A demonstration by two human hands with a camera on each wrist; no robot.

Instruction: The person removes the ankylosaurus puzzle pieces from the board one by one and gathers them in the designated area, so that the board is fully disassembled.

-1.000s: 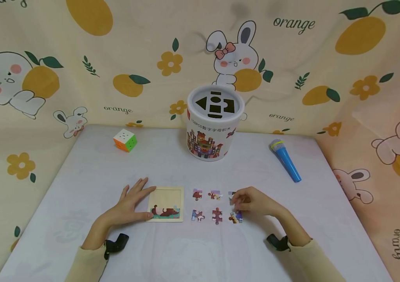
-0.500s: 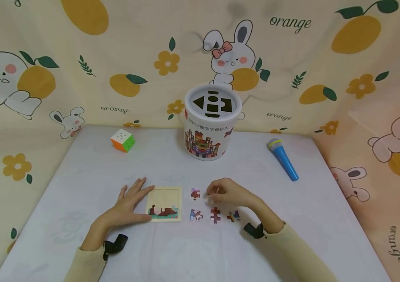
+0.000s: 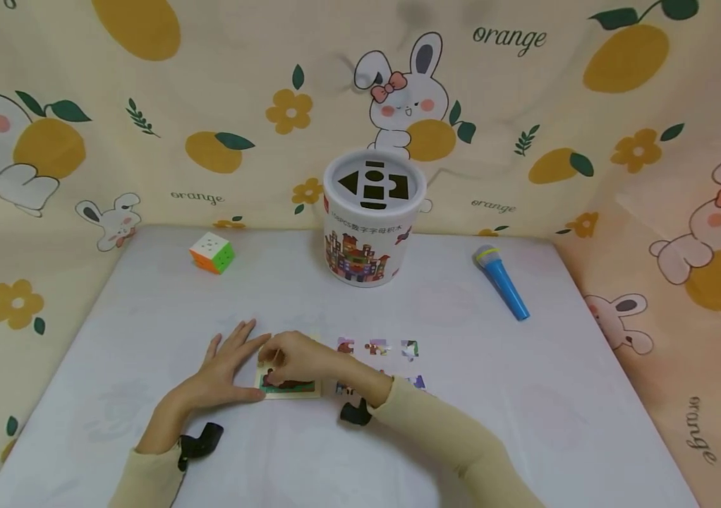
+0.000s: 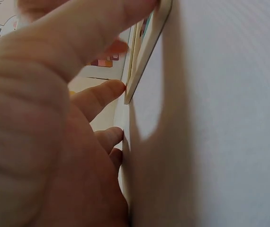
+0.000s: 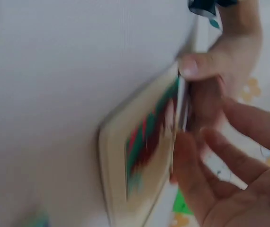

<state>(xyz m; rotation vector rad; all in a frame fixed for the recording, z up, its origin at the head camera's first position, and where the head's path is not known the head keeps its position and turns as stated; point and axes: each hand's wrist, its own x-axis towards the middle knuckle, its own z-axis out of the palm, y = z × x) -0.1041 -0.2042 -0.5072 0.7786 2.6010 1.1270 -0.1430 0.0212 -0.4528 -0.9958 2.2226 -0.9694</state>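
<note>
in the head view, the puzzle board (image 3: 293,396) lies flat on the counter (image 3: 310,458), its near strip filled with picture and the right hand (image 3: 306,358) over it. the left hand (image 3: 217,377) has a wide grip, thumb and forefinger touching the board's left side. the right fingers are bent; whether they pinch anything cannot be told. the board looks light and stiff, likely to slide if nudged, so its rim is the place to steady it. the loose pieces (image 3: 376,346), just right of the board, seem thin and light, best pinched at their edges. the right forearm (image 3: 360,374) partly hides their near row. the bucket (image 3: 367,243), cube (image 3: 211,254) and microphone (image 3: 503,283) sit well behind, leaving most room on the near side.
</note>
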